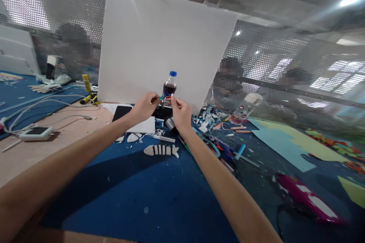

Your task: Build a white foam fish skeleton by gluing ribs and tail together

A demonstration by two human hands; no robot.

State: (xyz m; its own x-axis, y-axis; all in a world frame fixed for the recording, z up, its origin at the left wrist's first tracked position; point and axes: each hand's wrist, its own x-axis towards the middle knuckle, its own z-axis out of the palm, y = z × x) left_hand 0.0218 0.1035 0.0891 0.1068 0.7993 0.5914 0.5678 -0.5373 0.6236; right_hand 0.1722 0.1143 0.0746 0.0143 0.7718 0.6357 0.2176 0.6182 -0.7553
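Note:
Both my hands are raised close together over the table, in front of a dark-drink bottle with a blue cap. In the fingers of my left hand is a small green thing, too small to name. My right hand is pinched, thumb against fingers; what lies between the tips I cannot make out. Just below it a silver-and-black spool lies partly hidden. On the blue mat nearer me rests a white fish shape in separate segments.
A white board stands behind. White scraps and tools surround my right forearm. To the right are a clear bottle, coloured paper and a magenta device. At left are a white box with cables and a glue stick.

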